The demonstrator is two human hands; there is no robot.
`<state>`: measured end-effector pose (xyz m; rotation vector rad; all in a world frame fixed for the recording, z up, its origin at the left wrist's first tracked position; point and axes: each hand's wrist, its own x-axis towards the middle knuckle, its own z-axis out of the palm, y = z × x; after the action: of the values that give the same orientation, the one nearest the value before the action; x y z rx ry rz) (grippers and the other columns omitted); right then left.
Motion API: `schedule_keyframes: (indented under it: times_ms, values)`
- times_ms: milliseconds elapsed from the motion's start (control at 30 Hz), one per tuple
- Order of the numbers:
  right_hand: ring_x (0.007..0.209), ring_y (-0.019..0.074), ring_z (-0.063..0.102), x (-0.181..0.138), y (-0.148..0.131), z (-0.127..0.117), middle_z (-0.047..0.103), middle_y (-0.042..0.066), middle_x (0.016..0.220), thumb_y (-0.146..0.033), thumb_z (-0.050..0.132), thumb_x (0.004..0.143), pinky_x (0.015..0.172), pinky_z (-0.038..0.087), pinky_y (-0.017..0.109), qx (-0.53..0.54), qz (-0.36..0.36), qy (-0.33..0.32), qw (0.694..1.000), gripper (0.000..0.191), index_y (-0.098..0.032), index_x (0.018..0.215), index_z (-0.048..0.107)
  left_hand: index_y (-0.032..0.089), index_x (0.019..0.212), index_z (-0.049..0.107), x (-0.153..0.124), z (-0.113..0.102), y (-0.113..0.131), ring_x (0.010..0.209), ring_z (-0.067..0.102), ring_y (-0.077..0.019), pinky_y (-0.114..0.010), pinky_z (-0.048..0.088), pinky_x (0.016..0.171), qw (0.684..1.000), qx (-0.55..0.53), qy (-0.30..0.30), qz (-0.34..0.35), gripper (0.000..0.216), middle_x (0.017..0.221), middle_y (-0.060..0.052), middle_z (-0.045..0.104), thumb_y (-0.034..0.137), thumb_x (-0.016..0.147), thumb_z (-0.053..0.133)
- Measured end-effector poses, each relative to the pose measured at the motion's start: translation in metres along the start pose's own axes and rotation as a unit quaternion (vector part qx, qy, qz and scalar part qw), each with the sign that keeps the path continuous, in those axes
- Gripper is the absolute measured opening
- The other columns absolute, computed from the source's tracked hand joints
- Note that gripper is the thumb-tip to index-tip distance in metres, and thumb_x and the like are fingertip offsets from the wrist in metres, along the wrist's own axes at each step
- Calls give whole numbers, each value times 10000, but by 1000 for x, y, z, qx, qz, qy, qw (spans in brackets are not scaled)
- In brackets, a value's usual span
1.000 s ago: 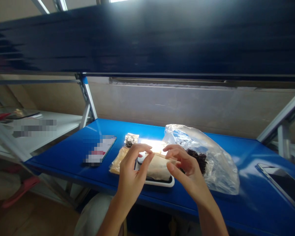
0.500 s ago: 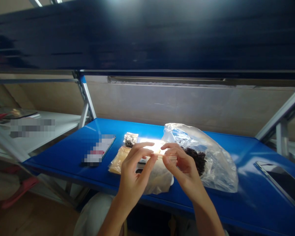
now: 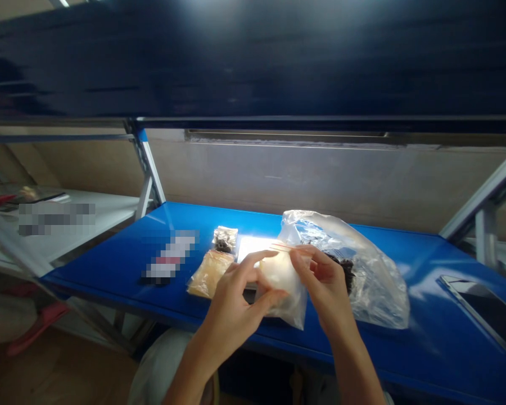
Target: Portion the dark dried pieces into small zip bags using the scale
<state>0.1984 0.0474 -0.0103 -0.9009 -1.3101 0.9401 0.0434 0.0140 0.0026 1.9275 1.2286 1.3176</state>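
Observation:
A small clear zip-lock bag (image 3: pixel 293 306) hangs upright between my hands, its red-lined zip strip at the top. My right hand (image 3: pixel 322 275) pinches the strip's right end between thumb and fingers. My left hand (image 3: pixel 244 289) is at the bag's left side, its thumb lying across the lower part and its fingers curled higher up. The middle of the bag glows pale against a bright white surface (image 3: pixel 248 246) behind it. What is inside the bag I cannot make out.
On the blue table (image 3: pixel 122 256) lie a stack of small plastic bags (image 3: pixel 204 275), a small bag with dark bits (image 3: pixel 225 239) and a blurred-out flat item (image 3: pixel 171 259). To the right are a large clear bag (image 3: pixel 379 287) with dark pieces (image 3: pixel 346 273) and a phone (image 3: pixel 484 306). A dark shelf (image 3: pixel 253 62) overhangs everything.
My left hand has let go of the zip strip's left end and moved down the bag's side. The right hand still pinches the strip, now slightly higher, and the bag's face is turned towards me.

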Motion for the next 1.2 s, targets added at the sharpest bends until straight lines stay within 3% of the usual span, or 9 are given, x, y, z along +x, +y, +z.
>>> schedule_keyframes:
  times_ms: [67,167,267,333,567,700,800,1200]
  values:
    - [607,146,552,0,-1,-2,654,27,726,-464,680,779,483,393,235,-7,9,-2,1000,267,-200,815,697,252,1175,565,3,-4,-2,680,660,-156,-271,504,725,1000,-10,20,-15,377,626,53,655,277,812,663]
    - [551,109,483,-3,-4,-5,660,18,799,-423,699,769,460,359,227,1,-8,-2,1000,245,-235,926,705,225,1159,570,8,-15,-9,671,651,-145,-275,499,749,994,-15,104,-31,344,624,50,647,311,831,632]
    - [545,95,455,-4,-5,-8,636,14,851,-399,685,789,461,370,225,17,-29,-1,999,225,-262,967,693,200,1147,575,13,-29,-20,639,633,-139,-261,486,701,982,-4,177,-61,359,594,50,625,369,833,615]
    - [546,94,459,-4,-5,-11,625,11,842,-410,670,806,470,390,226,20,-35,-6,999,215,-271,967,692,191,1142,577,15,-39,-29,629,629,-147,-255,473,651,976,19,195,-92,387,585,45,619,407,824,614]
    - [561,112,494,0,-6,-16,631,22,803,-459,667,804,490,420,237,-6,-22,-18,1000,239,-267,940,707,215,1132,586,11,-63,-45,734,679,-224,-297,457,637,949,199,189,-154,425,664,5,702,472,794,596]
    - [578,120,500,0,-6,-16,639,25,811,-486,673,788,499,417,236,-19,-8,-8,1000,255,-272,921,712,235,1073,611,9,-65,-52,705,682,-234,-304,446,644,928,291,131,-193,365,711,-1,729,429,764,625]
    - [549,111,460,0,-5,-17,625,18,740,-493,664,793,493,393,229,-28,-2,-15,999,253,-265,888,715,220,1105,601,10,-64,-57,719,680,-233,-310,442,663,918,318,102,-214,351,743,-8,739,355,781,602]
    - [543,100,399,-1,-6,-8,527,-28,616,-413,667,795,497,331,214,-1,13,-27,1000,169,-249,807,710,231,1079,624,12,-71,-56,785,688,-213,-287,441,681,872,382,123,-281,263,843,-9,748,287,833,547]
